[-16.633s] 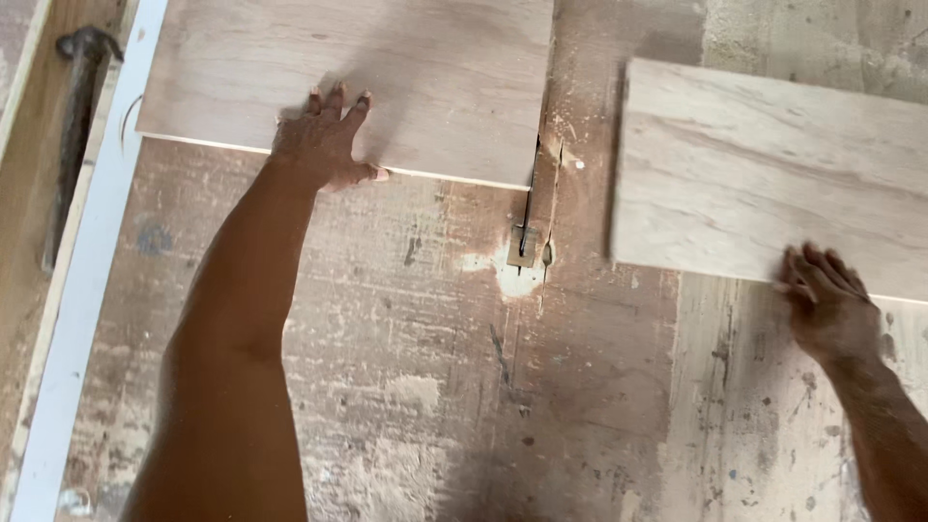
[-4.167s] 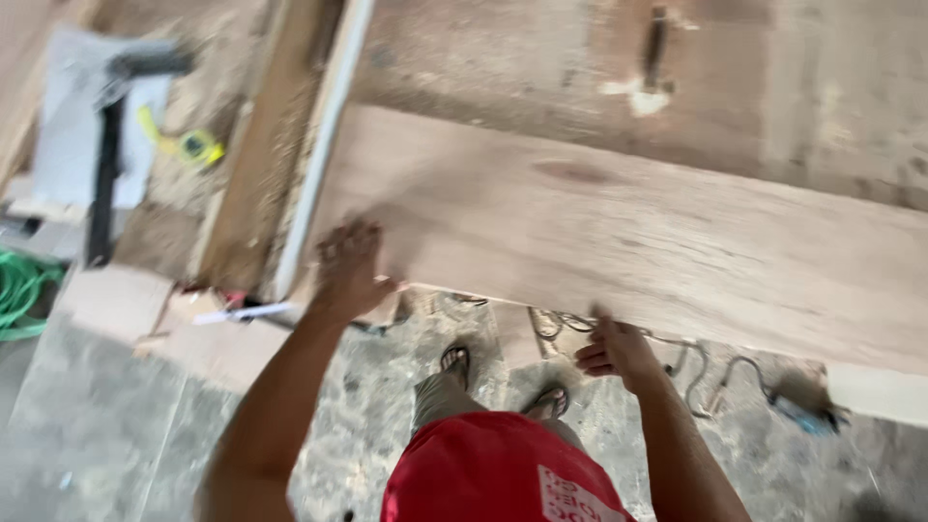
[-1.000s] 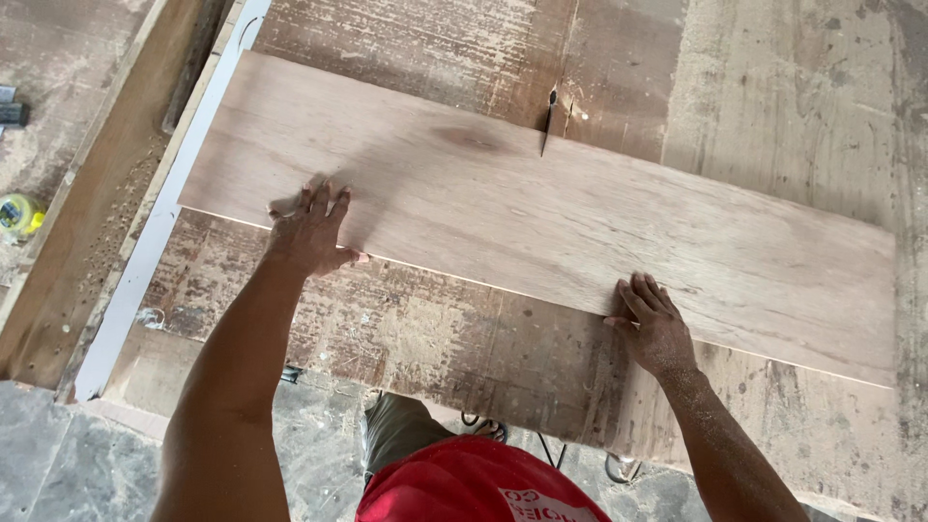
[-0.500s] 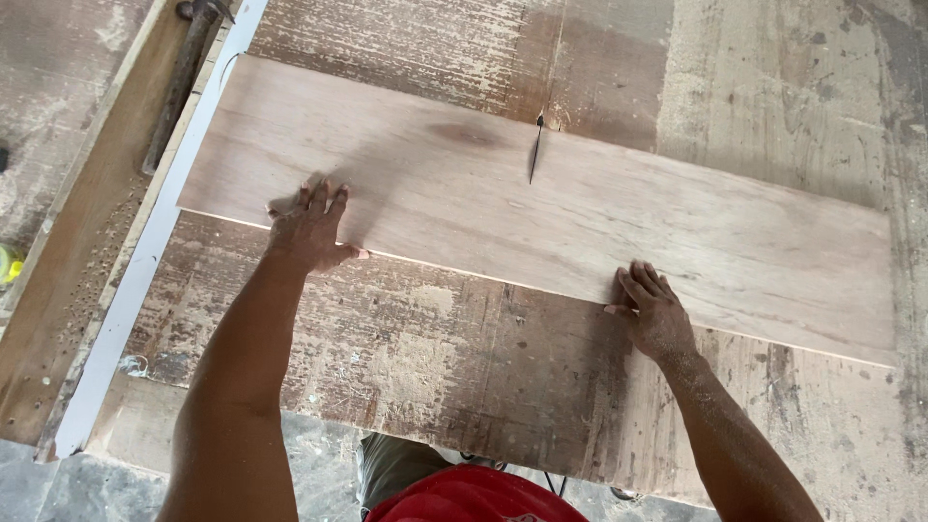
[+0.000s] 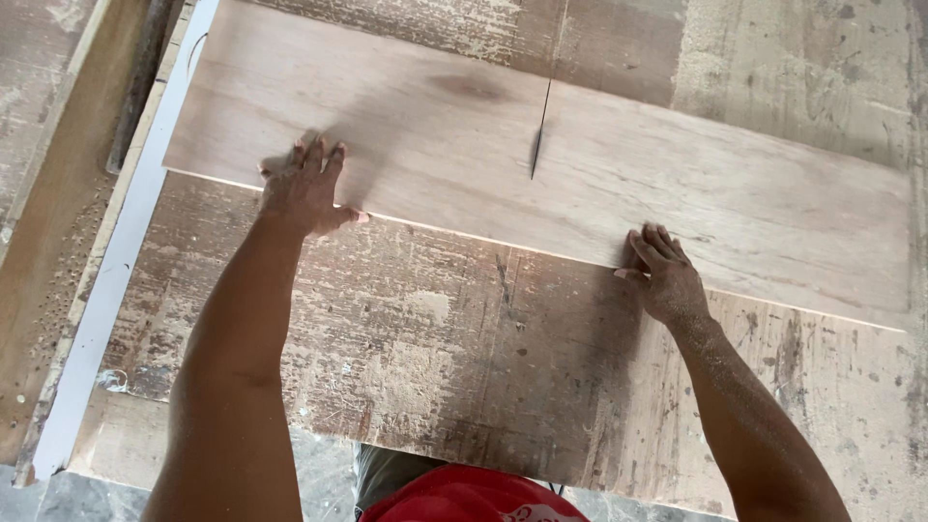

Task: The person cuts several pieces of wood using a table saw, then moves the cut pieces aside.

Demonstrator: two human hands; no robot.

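A long pale plywood board [image 5: 425, 145] lies flat across a worn saw table [image 5: 464, 367]. A thin saw blade [image 5: 539, 145] stands in a straight cut that runs from the board's far edge to about its middle. My left hand [image 5: 307, 188] presses flat on the board's near left part, fingers spread. My right hand [image 5: 662, 275] rests with its fingers on the board's near edge, right of the blade. Neither hand grips anything.
A white fence rail [image 5: 126, 242] runs along the table's left side, touching the board's left end. Beyond it lies a sawdust-covered wooden beam [image 5: 48, 251]. Grey floor [image 5: 68, 498] and my red shirt [image 5: 464, 495] show below the table's near edge.
The board has slid farther away under both hands, and the cut through it has grown longer. The blade now sits near the board's middle.
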